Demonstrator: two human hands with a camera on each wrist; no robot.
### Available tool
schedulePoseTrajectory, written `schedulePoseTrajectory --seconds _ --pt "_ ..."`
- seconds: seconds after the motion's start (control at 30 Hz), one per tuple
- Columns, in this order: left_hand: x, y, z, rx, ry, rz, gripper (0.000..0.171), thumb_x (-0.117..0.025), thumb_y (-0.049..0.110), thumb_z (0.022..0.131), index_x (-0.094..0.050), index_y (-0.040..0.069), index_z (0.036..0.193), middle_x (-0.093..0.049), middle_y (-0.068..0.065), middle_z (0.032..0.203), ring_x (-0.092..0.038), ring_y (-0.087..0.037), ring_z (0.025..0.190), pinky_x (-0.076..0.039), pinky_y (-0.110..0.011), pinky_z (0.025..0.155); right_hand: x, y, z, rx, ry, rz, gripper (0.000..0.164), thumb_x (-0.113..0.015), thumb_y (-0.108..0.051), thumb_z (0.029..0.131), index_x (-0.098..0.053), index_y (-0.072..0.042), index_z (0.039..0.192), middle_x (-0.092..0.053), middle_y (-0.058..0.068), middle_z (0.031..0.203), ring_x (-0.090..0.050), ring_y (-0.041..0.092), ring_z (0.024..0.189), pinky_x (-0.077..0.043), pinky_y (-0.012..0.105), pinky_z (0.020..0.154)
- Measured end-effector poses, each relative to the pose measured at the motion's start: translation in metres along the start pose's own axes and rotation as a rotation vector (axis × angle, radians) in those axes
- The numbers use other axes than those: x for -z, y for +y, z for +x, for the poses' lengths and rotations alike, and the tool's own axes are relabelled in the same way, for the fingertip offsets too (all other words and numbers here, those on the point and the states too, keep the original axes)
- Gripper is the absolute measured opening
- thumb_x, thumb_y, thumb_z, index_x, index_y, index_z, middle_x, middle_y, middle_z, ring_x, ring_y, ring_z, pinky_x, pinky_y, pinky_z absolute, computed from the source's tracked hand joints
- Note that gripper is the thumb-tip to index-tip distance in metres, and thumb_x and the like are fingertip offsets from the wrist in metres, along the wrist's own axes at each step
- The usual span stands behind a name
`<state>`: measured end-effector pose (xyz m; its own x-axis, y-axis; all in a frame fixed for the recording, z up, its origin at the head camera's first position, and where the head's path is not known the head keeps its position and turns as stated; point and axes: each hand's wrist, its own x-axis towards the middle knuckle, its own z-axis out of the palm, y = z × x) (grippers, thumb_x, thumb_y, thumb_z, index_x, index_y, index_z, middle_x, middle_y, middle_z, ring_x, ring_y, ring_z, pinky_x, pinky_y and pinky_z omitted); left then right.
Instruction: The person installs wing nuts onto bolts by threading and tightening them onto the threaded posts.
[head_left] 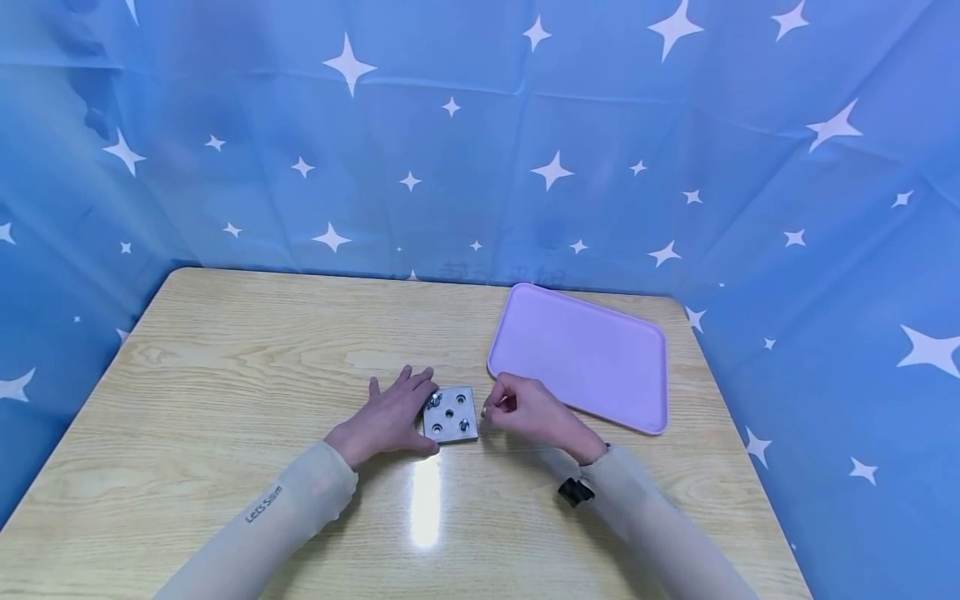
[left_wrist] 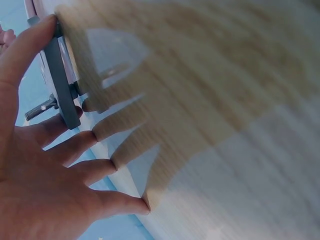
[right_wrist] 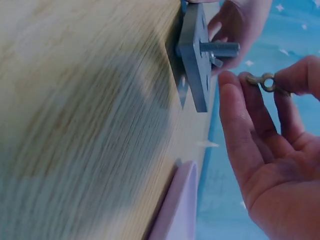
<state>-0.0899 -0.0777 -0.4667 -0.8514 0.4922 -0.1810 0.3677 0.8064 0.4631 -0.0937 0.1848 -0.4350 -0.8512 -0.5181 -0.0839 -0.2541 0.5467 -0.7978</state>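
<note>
A square metal plate (head_left: 450,428) with several holes lies at the middle of the table. My left hand (head_left: 392,414) holds it by its left side, thumb at the near edge and index finger at the far corner; its other fingers spread on the wood. One bolt (left_wrist: 40,108) stands up through the plate near that index finger, with a wing nut on it. A second bolt (right_wrist: 222,49) rises at the near right corner, its threaded end bare. Just right of the plate, my right hand (head_left: 531,410) pinches a wing nut (right_wrist: 268,82) between thumb and fingertips, apart from the bolt.
A shallow purple tray (head_left: 581,354) lies at the back right, behind the right hand. The wooden table (head_left: 247,350) ends at a blue curtain (head_left: 450,208) with white stars, at the back and both sides. A black object (head_left: 576,492) hangs at the right cuff.
</note>
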Motion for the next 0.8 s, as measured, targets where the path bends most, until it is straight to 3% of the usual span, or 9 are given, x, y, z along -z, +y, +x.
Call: schedulePoseTrajectory --seconds 0.13,0.4,0.53,0.8 --pt "0.000 0.001 0.000 0.001 0.006 -0.004 0.094 -0.093 0.045 0.071 -0.053 0.005 0.146 -0.036 -0.017 0.164 -0.026 -0.048 0.152 -0.017 -0.087 0.104 -0.004 -0.005 0.003 0.053 0.006 -0.078 0.007 -0.067 -0.008 0.090 -0.068 -0.010 0.097 -0.071 -0.001 0.094 -0.065 0.008 0.081 -0.055 0.024 0.070" --pt "0.000 0.001 0.000 0.003 0.008 0.004 0.094 -0.093 0.046 0.071 -0.053 0.005 0.146 -0.036 -0.017 0.164 -0.026 -0.047 0.152 -0.018 -0.087 0.105 -0.011 -0.015 0.004 0.310 -0.016 -0.412 0.015 -0.070 -0.011 0.096 -0.077 -0.007 0.109 -0.071 -0.001 0.095 -0.060 0.005 0.081 -0.054 0.021 0.072" --pt "0.000 0.000 0.000 0.004 0.011 0.006 0.095 -0.093 0.046 0.071 -0.053 0.005 0.146 -0.036 -0.016 0.164 -0.027 -0.047 0.151 -0.018 -0.087 0.105 -0.014 -0.018 0.004 0.418 -0.030 -0.506 0.014 -0.071 -0.012 0.097 -0.078 -0.009 0.109 -0.069 -0.001 0.100 -0.061 0.006 0.084 -0.055 0.021 0.073" --pt "-0.001 0.000 0.000 0.003 0.004 0.009 0.094 -0.093 0.046 0.072 -0.053 0.006 0.146 -0.036 -0.016 0.164 -0.026 -0.048 0.151 -0.018 -0.087 0.105 -0.018 -0.018 0.005 0.470 -0.059 -0.582 0.013 -0.072 -0.011 0.097 -0.078 -0.010 0.108 -0.067 -0.001 0.100 -0.060 0.005 0.084 -0.054 0.021 0.073"
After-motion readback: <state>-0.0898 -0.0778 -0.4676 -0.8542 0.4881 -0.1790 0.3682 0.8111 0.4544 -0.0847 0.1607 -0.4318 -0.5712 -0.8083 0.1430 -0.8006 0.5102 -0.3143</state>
